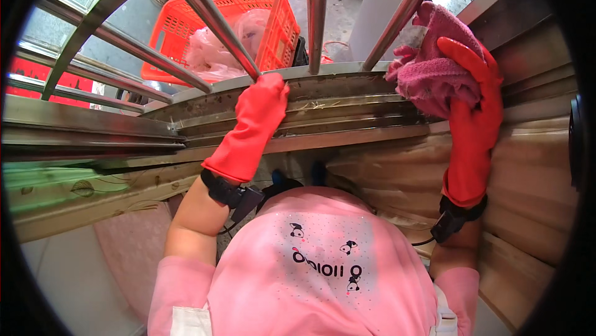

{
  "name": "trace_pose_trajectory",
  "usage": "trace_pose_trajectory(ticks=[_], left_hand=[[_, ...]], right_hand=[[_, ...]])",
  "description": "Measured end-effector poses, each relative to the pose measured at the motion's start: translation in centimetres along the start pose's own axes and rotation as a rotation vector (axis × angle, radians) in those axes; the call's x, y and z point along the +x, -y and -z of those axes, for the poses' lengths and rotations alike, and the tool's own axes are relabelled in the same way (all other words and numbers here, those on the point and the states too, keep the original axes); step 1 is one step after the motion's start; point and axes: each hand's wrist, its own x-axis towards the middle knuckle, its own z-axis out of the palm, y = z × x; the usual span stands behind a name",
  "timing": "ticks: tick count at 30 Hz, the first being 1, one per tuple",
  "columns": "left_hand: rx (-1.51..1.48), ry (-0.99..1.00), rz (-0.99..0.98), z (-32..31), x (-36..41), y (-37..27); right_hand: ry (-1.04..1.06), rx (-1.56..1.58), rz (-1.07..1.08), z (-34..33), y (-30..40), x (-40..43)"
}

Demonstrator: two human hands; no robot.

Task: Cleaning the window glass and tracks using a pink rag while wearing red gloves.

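Observation:
My left hand [263, 117], in a red rubber glove, is closed around the lower end of a metal window bar [219, 24], just above the frame. In my right hand [475, 89], gloved the same way, is a bunched pink cloth [442, 66] with grey dirt on it. The cloth is at the right end of the metal window track [326, 103], close to the bars. Bits of straw and dark grime lie along the track.
Beyond the bars stand an orange plastic crate [286, 24] holding plastic bags and a grey cabinet-like box [377, 5]. Brown curtain-like fabric [526, 164] hangs at the right. A green patterned cloth [60, 187] lies along the left.

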Motion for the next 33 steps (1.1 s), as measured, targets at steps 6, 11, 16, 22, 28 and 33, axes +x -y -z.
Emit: trace_pose_trajectory(ticks=[6,11,16,22,28,33], left_hand=[[0.08,-0.341,-0.288,0.4,2.1,-3.4],[0.283,-0.021,-0.358,3.0,-0.4,-5.7],[0.136,0.106,-0.837,-2.2,0.8,-12.0],[0.18,0.216,-1.057,-8.3,4.4,-18.7],[0.3,0.472,-1.224,-8.6,6.8,-20.9],[0.316,0.429,-1.169,-8.9,7.2,-21.0]], right_hand=[[-0.105,-0.095,0.116,1.6,1.2,1.2],[-0.125,-0.067,0.101,2.6,1.6,2.4],[-0.263,-0.023,0.263,0.7,1.2,4.2],[-0.217,0.004,0.162,1.4,1.8,4.3],[-0.141,-0.143,0.217,1.9,0.0,4.0],[-0.146,0.063,0.153,2.2,-0.3,4.3]])
